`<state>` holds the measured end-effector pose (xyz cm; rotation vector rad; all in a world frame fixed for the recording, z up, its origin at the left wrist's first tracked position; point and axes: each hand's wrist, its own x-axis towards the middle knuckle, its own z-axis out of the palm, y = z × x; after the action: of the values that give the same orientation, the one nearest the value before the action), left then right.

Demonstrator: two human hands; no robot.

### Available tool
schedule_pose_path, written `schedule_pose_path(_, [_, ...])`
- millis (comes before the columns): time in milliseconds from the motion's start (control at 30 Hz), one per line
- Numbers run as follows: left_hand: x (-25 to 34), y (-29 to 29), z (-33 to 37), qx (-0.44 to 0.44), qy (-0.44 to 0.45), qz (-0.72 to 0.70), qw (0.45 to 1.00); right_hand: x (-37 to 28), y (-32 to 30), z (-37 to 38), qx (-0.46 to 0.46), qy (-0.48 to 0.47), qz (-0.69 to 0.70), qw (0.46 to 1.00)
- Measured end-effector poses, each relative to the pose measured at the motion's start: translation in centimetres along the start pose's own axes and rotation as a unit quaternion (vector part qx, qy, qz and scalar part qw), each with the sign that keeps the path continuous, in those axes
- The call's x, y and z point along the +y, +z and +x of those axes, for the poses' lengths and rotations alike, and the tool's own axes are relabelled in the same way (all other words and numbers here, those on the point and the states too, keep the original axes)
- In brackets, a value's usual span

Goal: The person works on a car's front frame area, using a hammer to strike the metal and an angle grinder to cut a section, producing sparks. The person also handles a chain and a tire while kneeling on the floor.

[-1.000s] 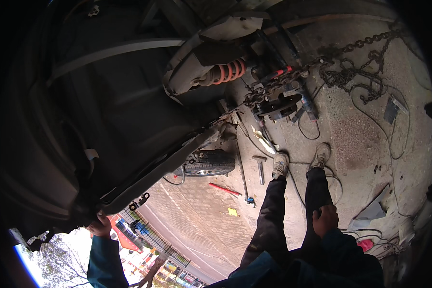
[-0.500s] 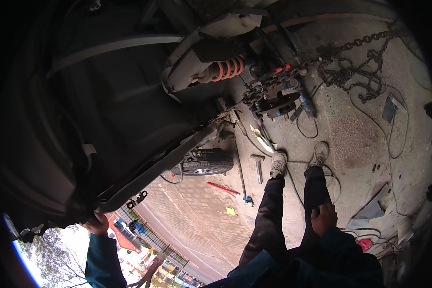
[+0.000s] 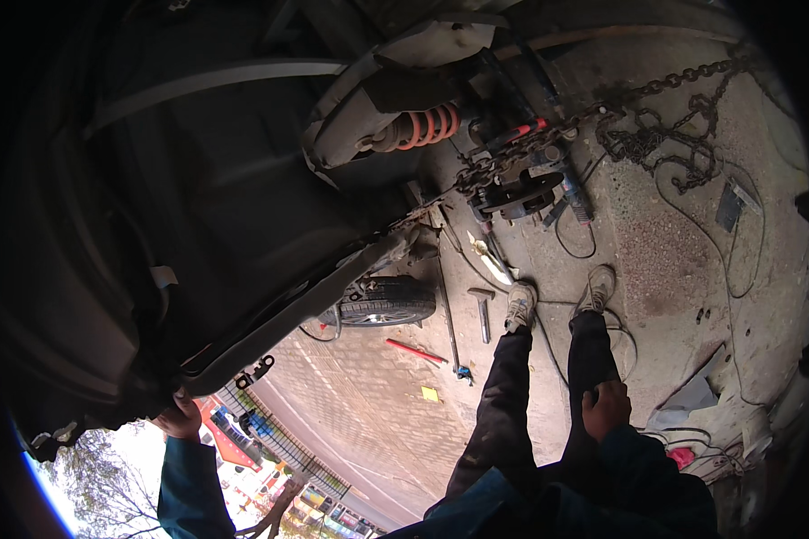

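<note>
My left hand point(image 3: 178, 415), in a dark blue sleeve, reaches up and grips the lower edge of a raised car's dark underbody point(image 3: 198, 234). A grey sill strip point(image 3: 306, 305) runs along that edge toward the wheel area. My right hand point(image 3: 605, 406) rests on my right thigh with its fingers curled and nothing in it. My legs in dark trousers point(image 3: 503, 404) and my two pale shoes point(image 3: 520, 305) stand on the concrete floor point(image 3: 674, 242) below.
An orange coil spring point(image 3: 422, 128) hangs by the wheel arch. On the floor lie a chain point(image 3: 656, 135), a brake disc with tools point(image 3: 521, 190), a loose tyre point(image 3: 382, 301), a hammer point(image 3: 483, 310), a long bar point(image 3: 449, 323), a red tool point(image 3: 415, 351) and cables.
The view has shifted slightly. My left hand stays on the car's edge and my right hand stays on my thigh.
</note>
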<state>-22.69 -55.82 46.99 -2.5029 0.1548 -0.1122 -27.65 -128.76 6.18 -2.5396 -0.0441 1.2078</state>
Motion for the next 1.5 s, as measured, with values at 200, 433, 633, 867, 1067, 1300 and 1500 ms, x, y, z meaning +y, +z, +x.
schedule_pose_path(200, [0.1, 0.3, 0.3, 0.023, 0.01, 0.008, 1.0, 0.2, -0.3, 0.2, 0.008, -0.017, 0.004, 1.0])
schedule_pose_path(433, [-1.2, 0.9, -1.3, 0.015, -0.015, 0.014, 1.0, 0.7, -0.9, 0.6, 0.008, -0.014, 0.002, 1.0])
schedule_pose_path(633, [-1.0, 0.7, -0.7, -0.001, -0.046, -0.01, 0.999, 1.6, -1.6, 0.9, -0.009, -0.037, -0.01, 0.999])
schedule_pose_path(867, [2.2, 0.3, 3.3, 0.029, -0.043, -0.017, 0.999, 2.1, -2.6, 1.3, -0.034, -0.047, -0.025, 0.998])
schedule_pose_path(1067, [3.9, -0.1, 5.5, 0.079, -0.042, -0.032, 0.995, 2.2, -2.2, 0.9, -0.033, -0.077, -0.057, 0.995])
schedule_pose_path(1300, [5.2, 1.1, 6.4, 0.118, -0.103, -0.009, 0.988, 1.6, -1.1, -1.6, -0.015, -0.127, -0.144, 0.981])
schedule_pose_path(1500, [5.9, 0.7, 7.1, 0.17, -0.039, -0.059, 0.983, 1.0, -0.3, -3.0, 0.037, -0.237, -0.212, 0.947])
